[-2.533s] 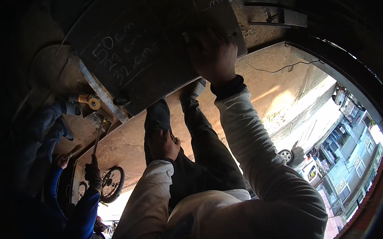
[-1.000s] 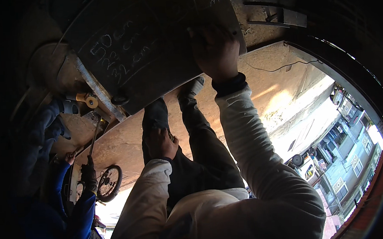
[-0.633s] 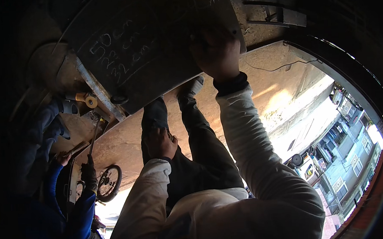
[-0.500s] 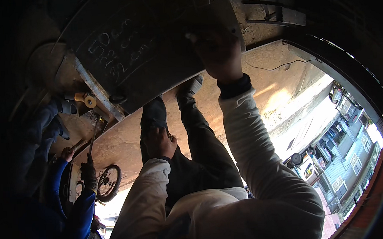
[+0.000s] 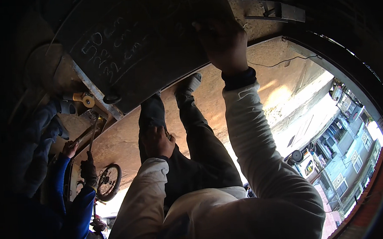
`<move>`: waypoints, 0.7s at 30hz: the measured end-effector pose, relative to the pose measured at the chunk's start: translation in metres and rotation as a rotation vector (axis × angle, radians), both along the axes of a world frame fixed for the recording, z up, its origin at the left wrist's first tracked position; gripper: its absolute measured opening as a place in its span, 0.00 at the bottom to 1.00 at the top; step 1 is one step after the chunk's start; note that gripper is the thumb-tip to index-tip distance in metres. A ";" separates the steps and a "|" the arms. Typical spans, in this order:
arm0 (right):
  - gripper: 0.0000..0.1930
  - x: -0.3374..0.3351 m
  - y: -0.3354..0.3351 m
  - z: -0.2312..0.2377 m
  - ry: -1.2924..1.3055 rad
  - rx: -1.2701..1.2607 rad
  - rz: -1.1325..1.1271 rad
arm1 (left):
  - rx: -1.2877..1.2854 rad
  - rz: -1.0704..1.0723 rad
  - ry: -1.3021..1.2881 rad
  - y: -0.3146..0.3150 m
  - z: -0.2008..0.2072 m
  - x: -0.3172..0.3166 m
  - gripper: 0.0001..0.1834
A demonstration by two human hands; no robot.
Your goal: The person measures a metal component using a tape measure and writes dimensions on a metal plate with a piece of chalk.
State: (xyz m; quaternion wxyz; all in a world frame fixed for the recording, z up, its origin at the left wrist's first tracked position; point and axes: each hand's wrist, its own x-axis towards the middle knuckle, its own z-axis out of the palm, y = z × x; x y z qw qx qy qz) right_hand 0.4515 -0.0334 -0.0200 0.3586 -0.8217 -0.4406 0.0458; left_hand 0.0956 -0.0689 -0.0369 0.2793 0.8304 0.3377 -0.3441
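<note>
A dark flat board (image 5: pixel 159 57) with white handwritten marks on it lies in front of me. My right hand (image 5: pixel 224 43) is over its right part, fingers closed in a pinch around a short white piece of chalk (image 5: pixel 196 26). Shadow hides most of these fingers and the board surface beneath them. My left hand (image 5: pixel 159 142) rests on my left thigh, its fingers curled. A small dark and yellowish object shows at its thumb side, too dim to name.
To the left, another person's blue sleeves (image 5: pixel 78 218) and hands hold a long tool (image 5: pixel 93 134). A yellow roll (image 5: pixel 88 101) sits beside a metal bar (image 5: pixel 89 83). A wheel (image 5: pixel 109 183) stands at lower left. A cable (image 5: pixel 283 64) crosses the floor; metal pieces (image 5: pixel 296 14) lie far right.
My right hand has moved a little to the right and farther away over the board, still with the chalk. My left hand stays on my thigh. The view has shifted slightly.
</note>
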 end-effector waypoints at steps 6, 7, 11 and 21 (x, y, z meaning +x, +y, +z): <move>0.06 0.000 0.001 -0.003 -0.047 -0.003 0.040 | -0.021 -0.001 0.020 0.002 0.001 0.003 0.29; 0.06 0.000 0.002 -0.002 -0.046 -0.003 0.040 | 0.035 -0.005 -0.063 0.000 0.000 0.001 0.26; 0.06 -0.001 0.003 -0.004 -0.066 -0.011 0.033 | 0.027 -0.002 -0.018 0.000 0.000 0.003 0.25; 0.06 0.000 0.006 -0.001 -0.054 -0.054 -0.042 | -0.002 0.025 -0.022 0.004 0.004 0.008 0.25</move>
